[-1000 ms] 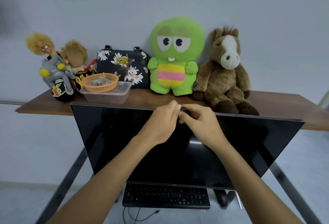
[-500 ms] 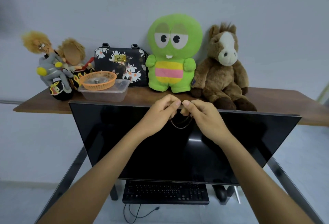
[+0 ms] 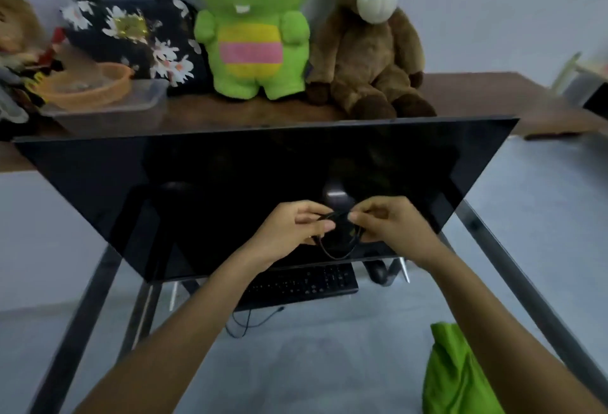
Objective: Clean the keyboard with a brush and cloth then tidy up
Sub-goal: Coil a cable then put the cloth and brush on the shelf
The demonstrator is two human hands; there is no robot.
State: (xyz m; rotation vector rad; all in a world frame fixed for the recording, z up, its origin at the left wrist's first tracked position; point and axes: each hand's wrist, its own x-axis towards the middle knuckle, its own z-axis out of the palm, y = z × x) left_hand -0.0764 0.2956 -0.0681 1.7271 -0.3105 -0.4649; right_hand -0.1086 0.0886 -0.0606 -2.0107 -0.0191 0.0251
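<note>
Head view, frame blurred. Both forearms reach forward over the black monitor (image 3: pixel 230 189), which fills the middle of the frame and is dark. Left hand (image 3: pixel 289 232) and right hand (image 3: pixel 391 226) meet in front of the screen's lower part, fingertips almost touching. Each hand pinches one end of a thin dark loop (image 3: pixel 339 242), a band or cord, cannot tell which; its slack hangs in a curve under the fingers. Left fingers curl round the strand, thumb on top; right thumb and forefinger nip it. Keyboard (image 3: pixel 306 283), black, lies below the monitor's bottom edge, partly hidden by the left forearm, with its cable (image 3: pixel 250 321) trailing toward the viewer on the pale grey surface. Dark mouse-like thing (image 3: pixel 378 272) just right of the keyboard, too blurred to be sure. Green cloth (image 3: pixel 457 377) lies bunched at lower right, beside the right forearm, well apart from the keyboard. No brush can be made out. Behind the monitor a brown wooden shelf (image 3: pixel 477 94) holds a green plush (image 3: pixel 250 35) in the centre, a brown plush horse (image 3: pixel 368 51) touching its right side, a black floral bag (image 3: pixel 131 31) on its left, and an orange basket (image 3: pixel 88 84) sitting in a clear plastic tub (image 3: pixel 131 104). Dolls (image 3: pixel 16 61) at far left, cut by the frame. Dark metal desk legs (image 3: pixel 526 288) slant down both sides.
</note>
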